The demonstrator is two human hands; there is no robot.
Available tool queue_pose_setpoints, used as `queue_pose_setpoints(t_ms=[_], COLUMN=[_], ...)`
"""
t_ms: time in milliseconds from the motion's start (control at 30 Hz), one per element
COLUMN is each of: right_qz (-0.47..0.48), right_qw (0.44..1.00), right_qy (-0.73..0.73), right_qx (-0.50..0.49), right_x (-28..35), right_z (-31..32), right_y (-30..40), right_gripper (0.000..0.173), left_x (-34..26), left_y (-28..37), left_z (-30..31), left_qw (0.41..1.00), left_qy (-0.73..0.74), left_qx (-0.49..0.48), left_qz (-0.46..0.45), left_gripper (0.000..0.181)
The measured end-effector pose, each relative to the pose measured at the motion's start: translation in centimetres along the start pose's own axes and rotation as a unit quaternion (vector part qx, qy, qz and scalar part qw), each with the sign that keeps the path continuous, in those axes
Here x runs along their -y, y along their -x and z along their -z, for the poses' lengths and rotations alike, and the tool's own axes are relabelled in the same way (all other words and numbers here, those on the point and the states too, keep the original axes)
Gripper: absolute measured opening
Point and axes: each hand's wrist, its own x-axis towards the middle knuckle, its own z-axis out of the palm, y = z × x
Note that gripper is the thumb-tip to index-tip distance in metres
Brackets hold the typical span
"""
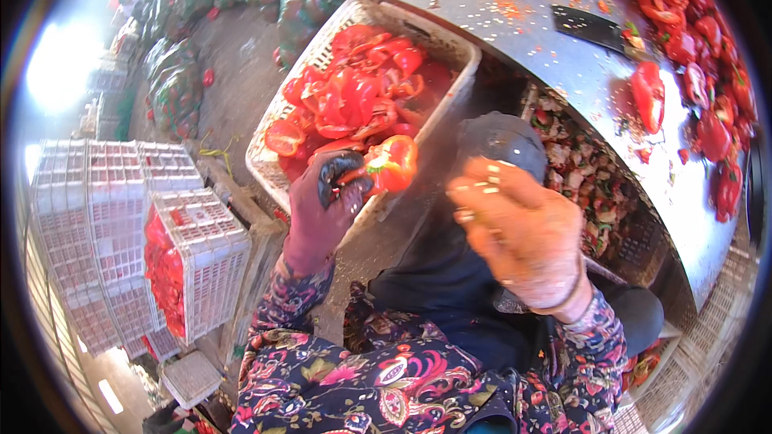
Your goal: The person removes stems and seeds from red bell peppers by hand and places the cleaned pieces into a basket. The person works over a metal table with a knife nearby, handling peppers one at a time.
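My left hand (325,199), in a purple glove with black-coated fingertips, grips a red bell pepper (398,160) that shows some green at its stem end. It is at the near rim of a white plastic crate (464,81) heaped with cut red pepper pieces (350,96). Over my dark-trousered knee, my right hand (518,229) wears an orange glove with pale seeds stuck to it. Its fingers are curled and blurred, and whatever may be inside them is hidden.
On the right, a metal table (518,30) bears piled red peppers (681,18), a black strip (588,27) and scattered seeds. Below its edge lie pepper cores (579,175). Stacked white crates (90,205) stand left; green mesh sacks (175,84) lie on the floor beyond.
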Motion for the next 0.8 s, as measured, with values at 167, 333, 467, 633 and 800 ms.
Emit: queue_pose_setpoints(t_ms=[167, 333, 467, 633, 800], right_qz=[0.078, 0.017, 0.055, 0.027, -0.017], right_qw=[0.986, 0.976, 0.962, 0.965, 0.956], right_qy=[0.145, 0.211, 0.266, 0.239, -0.027], right_qx=[-0.021, 0.045, -0.015, -0.106, -0.293], right_x=[0.3, 0.5, -1.0, -2.0, -5.9], right_z=[-0.1, 1.3, 1.2, -0.4, -1.6], right_y=[-0.5, 1.8, 3.5, 3.7, 2.6], right_gripper=[0.045, 0.042, 0.029, 0.038, 0.034], left_x=[-5.2, -7.7, -7.9, -7.6, -5.9], left_y=[-0.6, -1.5, -1.3, -1.1, -0.8], left_z=[-2.9, -5.5, -7.3, -9.0, -9.0], left_qw=[0.951, 0.896, 0.883, 0.901, 0.940], left_qy=[-0.160, -0.202, -0.195, -0.198, -0.153], left_qx=[0.137, 0.227, 0.246, 0.214, 0.175], left_qz=[-0.227, -0.325, -0.348, -0.322, -0.248], left_gripper=[0.035, 0.042, 0.043, 0.044, 0.043])
